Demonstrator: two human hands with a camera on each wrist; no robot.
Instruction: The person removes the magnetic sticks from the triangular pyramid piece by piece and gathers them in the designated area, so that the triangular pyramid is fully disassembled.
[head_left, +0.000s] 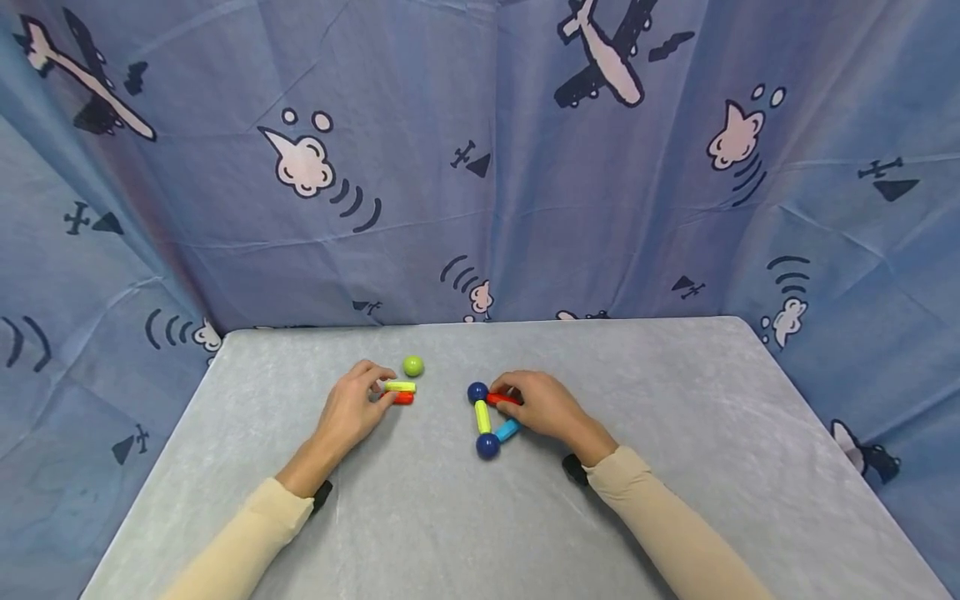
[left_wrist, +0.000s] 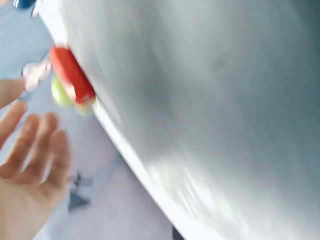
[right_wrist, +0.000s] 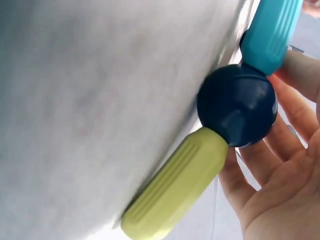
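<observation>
My right hand (head_left: 542, 404) pinches a red rod (head_left: 501, 399) between thumb and fingers, its left end right at a dark blue ball (head_left: 477, 392). From that ball a yellow-green rod (head_left: 482, 417) runs to a nearer blue ball (head_left: 487, 446), where a light blue rod (head_left: 507, 430) also joins. The right wrist view shows the nearer blue ball (right_wrist: 237, 105) large, before the hand's palm. My left hand (head_left: 356, 406) has its fingers spread beside another yellow-green rod (head_left: 401, 387) and red rod (head_left: 403, 398). In the left wrist view, this red rod (left_wrist: 71, 75) shows apart from the fingers.
Just behind the left pair of rods sits a lime green ball (head_left: 413, 366). Everything lies on a grey-white table (head_left: 420, 517). A blue curtain (head_left: 405, 167) printed with airplanes hangs behind the table and along both sides.
</observation>
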